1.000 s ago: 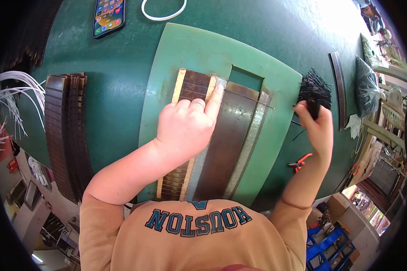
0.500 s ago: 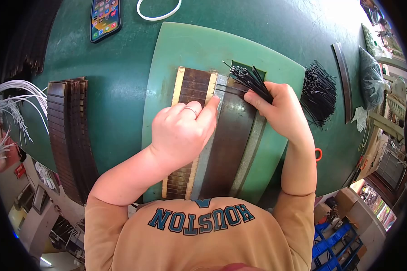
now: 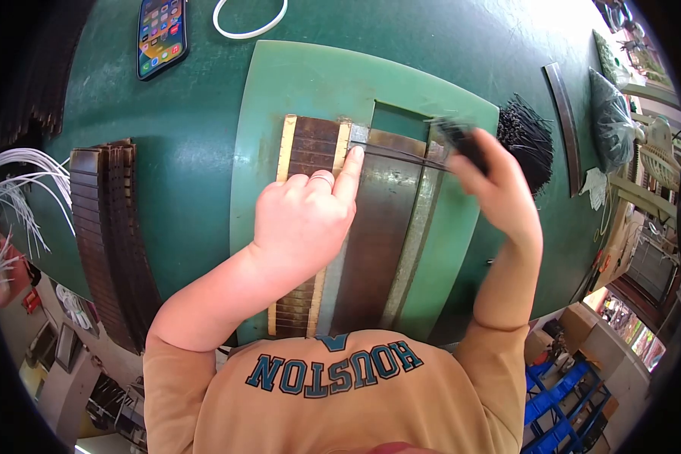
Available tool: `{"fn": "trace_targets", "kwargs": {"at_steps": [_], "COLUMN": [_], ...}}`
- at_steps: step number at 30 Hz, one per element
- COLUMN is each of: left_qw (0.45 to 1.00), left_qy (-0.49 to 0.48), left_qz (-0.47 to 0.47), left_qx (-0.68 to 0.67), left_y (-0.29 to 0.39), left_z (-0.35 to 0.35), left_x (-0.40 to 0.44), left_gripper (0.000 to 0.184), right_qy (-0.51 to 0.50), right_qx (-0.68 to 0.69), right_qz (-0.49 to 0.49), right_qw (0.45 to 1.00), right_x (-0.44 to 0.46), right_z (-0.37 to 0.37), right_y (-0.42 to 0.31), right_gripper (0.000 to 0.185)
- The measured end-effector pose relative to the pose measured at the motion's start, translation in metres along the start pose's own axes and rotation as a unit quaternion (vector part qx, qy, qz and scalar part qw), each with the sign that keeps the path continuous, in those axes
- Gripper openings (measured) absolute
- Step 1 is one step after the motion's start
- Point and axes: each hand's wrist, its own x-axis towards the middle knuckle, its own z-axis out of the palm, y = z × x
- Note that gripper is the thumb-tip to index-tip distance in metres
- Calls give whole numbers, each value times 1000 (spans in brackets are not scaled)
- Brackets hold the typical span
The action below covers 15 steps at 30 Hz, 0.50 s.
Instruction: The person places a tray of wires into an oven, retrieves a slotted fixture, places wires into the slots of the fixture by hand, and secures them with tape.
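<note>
Shirt (image 3: 333, 393) lettering reads "HOUSTON", inverted. Thin black wires (image 3: 399, 156) lie across the dark plate (image 3: 378, 242), long axis left to right. Right hand (image 3: 499, 185) clamps a blurred wire bundle (image 3: 465, 144); left hand (image 3: 303, 216) touches the wires' left end by index fingertip, remaining fingers curled, contents undeterminable.

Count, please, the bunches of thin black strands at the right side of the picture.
2: a blurred bunch in the right hand, and a second bunch on the table, right of the green board. Others may be hidden.
</note>
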Motion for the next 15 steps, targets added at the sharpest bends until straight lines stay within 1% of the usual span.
{"fn": "trace_targets", "kwargs": {"at_steps": [1, 3, 4, 6, 7, 8, 9, 10, 11, 14, 15], "left_qw": [1000, 1000, 996, 963, 964, 887, 769, 617, 619, 574, 575], "left_qy": [3, 7, -4, -28, -28, -83, -132, -172, -166, -109, -108], "left_qz": [9, 14, -17, -77, -76, -151, -223, -284, -289, -300, -302], "left_qx": [3, 4, -85, -258, -255, -429, -584, -714, -711, -754, -753], "left_y": [-2, -3, -4, -2, 3, 9, 15, 17, 17, 14, 14], "left_z": [1, 1, -1, -7, -13, -22, -29, -33, -33, -24, -23], "left_x": [0, 1, 4, 8, 10, 13, 15, 15, 13, 6, 5], "left_gripper": [43, 40, 38, 35, 35, 31, 27, 24, 24, 19, 19], "right_qy": [-2, 82, 83, -5, -50, -51, -103, -157, -164, -173, -175], "right_qx": [-6, 21, 20, 66, 90, 94, 86, 77, 80, 62, 63], "right_qz": [-2, 24, 26, -2, -21, -25, -46, -68, -72, -84, -85], "right_qw": [1000, 996, 996, 998, 994, 994, 990, 982, 981, 979, 979], "right_x": [-6, -23, -30, -44, -47, -48, -48, -47, -45, -42, -41], "right_z": [-13, -40, -38, -21, -12, -3, 6, 13, 18, 27, 27], "right_y": [10, 26, 23, 10, 3, -4, -12, -17, -18, -18, -18], "right_gripper": [23, 16, 16, 12, 12, 12, 10, 9, 9, 12, 12]}}
